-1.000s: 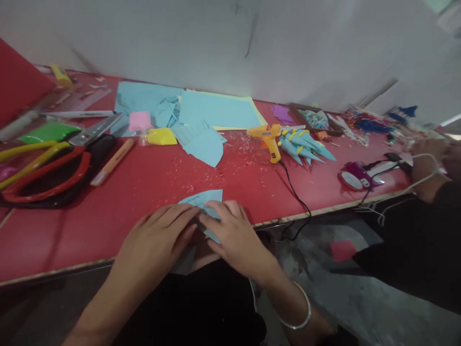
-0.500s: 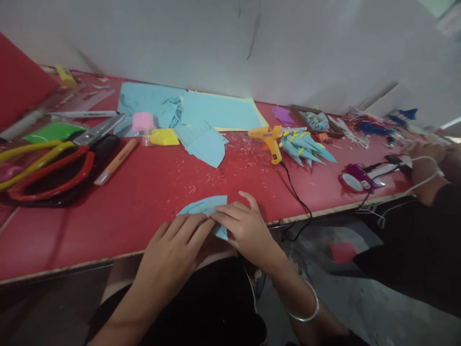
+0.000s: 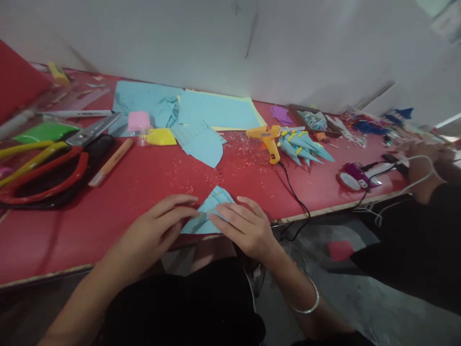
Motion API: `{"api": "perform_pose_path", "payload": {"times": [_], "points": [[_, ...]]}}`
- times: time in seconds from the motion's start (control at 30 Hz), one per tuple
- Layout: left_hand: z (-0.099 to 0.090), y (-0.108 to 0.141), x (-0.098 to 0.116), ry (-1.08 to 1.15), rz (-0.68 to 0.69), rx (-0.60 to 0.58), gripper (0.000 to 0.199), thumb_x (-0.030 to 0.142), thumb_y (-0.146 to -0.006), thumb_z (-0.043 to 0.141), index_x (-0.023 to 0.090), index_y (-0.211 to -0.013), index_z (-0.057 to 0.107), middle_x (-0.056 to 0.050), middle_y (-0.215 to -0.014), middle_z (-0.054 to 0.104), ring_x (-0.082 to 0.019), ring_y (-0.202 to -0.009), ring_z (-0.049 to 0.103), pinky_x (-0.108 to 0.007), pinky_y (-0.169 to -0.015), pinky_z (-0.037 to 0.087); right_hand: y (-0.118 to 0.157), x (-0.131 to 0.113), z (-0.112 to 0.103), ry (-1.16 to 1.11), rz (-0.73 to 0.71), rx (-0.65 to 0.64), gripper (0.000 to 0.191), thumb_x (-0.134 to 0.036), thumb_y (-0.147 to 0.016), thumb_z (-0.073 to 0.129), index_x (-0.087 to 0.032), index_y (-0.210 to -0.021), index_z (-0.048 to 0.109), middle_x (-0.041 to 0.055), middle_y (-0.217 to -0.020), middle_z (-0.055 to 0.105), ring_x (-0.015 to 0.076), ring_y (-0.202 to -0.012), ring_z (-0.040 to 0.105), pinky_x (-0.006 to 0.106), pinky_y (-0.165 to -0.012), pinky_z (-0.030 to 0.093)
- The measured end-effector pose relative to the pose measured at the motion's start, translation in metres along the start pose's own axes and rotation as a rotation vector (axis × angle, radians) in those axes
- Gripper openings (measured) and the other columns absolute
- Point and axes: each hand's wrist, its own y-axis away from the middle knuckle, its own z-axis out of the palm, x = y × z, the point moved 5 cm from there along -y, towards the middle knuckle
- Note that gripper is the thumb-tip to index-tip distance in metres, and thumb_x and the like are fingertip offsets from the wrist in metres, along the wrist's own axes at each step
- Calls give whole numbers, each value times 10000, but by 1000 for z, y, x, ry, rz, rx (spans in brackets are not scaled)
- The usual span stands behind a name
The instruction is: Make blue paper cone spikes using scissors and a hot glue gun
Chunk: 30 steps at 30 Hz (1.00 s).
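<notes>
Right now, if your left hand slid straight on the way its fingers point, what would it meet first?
The light-blue paper piece just ahead of the left hand; past it, probably the right hand, though depth is hard to judge.

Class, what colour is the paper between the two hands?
The paper is light blue, with darker lines near its tip; see the head view.

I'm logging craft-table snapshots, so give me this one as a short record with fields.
Left hand: fingers at the left side of the blue paper
Right hand: fingers on the same paper
Table: red
Tools: glue gun, scissors at far left
Cones: light blue, yellow trim, beside the glue gun
Far right: another person's arm
</notes>
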Motion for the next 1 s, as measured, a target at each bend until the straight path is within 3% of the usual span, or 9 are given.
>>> {"api": "perform_pose_path", "payload": {"times": [0.13,0.23,0.33,0.53,0.8,1.0], "points": [[10,6,2,-111,26,-124,375,278,-821,496,254,-1192,552,-74,-1202,578,-221,-1072,561,-361,-891,482,0,4,9,-52,60,-122,261,-138,-928,407,-145,-975,664,47,-952,700,146,-877,590,291,-839,420],[13,5,9,-194,40,-108,321,352,-811,541,222,-1096,610,-74,-996,649,-226,-892,595,-367,-767,507,0,8,12,-181,96,-167,228,-188,-918,449,-151,-960,671,55,-938,688,153,-830,582,284,-748,427],[15,0,13,-239,19,-61,237,359,-843,505,204,-946,653,-57,-808,660,-204,-749,595,-326,-652,491,-2,14,14,-318,161,-206,201,-255,-902,500,-175,-928,682,49,-953,678,147,-853,580,274,-752,423],[17,-1,7,-209,-37,-26,322,329,-917,355,220,-873,655,-30,-768,653,-162,-681,600,-273,-564,437,-11,25,25,-549,324,-223,218,-283,-893,516,-168,-802,678,20,-834,657,114,-785,563,226,-722,428],[13,-1,1,-182,-123,10,341,397,-904,396,210,-711,607,-15,-721,651,-168,-692,585,-334,-663,395,-11,33,36,-499,533,-291,263,-337,-852,572,-160,-658,574,-2,-722,546,114,-711,502,226,-644,383],[10,0,-1,-281,-235,27,374,453,-874,427,216,-601,521,5,-614,608,-168,-617,563,-357,-654,356,-11,36,39,-406,591,-349,298,-402,-876,519,-169,-701,583,10,-727,550,136,-723,516,246,-640,369]]}}
